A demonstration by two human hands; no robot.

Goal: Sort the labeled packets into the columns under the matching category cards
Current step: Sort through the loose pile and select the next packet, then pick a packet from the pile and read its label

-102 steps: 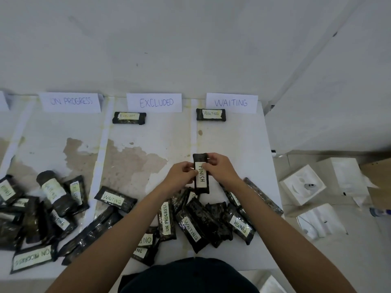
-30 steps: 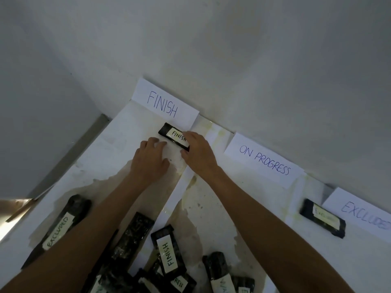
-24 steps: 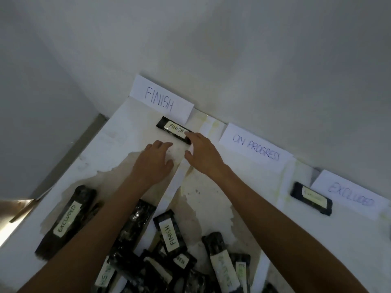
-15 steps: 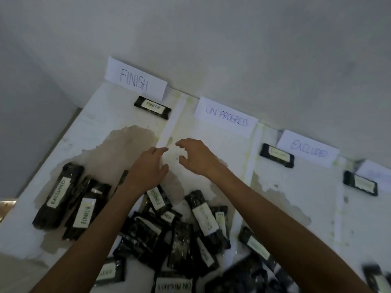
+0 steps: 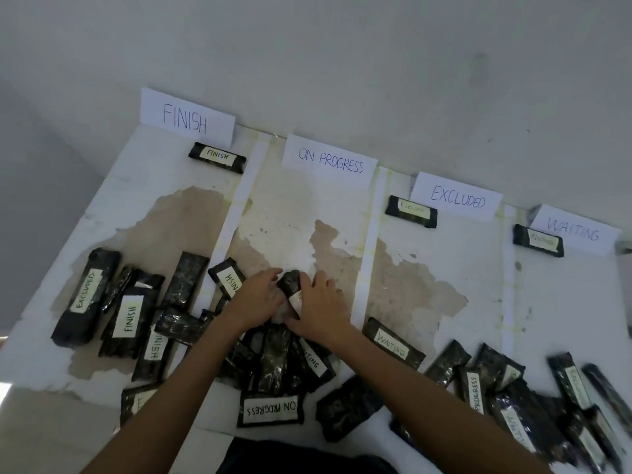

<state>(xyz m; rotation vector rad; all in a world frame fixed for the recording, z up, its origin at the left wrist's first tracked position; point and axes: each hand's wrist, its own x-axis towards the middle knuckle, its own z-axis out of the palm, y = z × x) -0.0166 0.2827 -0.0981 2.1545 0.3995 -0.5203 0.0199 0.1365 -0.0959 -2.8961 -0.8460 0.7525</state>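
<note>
Packet (image 5: 291, 289) gripped between both hands' fingers (image 5: 319, 285); FINISH column (image 5: 154, 200) holds one.

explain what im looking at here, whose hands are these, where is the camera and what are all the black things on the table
The single picture comes from a camera worn on a person's head, looking down at their own two bare hands; there is no robot. On the white table, four paper cards name columns: FINISH, ON PROGRESS, EXCLUDED and WAITING. The black things are labeled packets. One already lies under each card except ON PROGRESS; the rest sit in an unsorted heap near the person. The left hand and right hand are together closing on one packet from the heap; its label is mostly hidden, so its word cannot be read.
</note>
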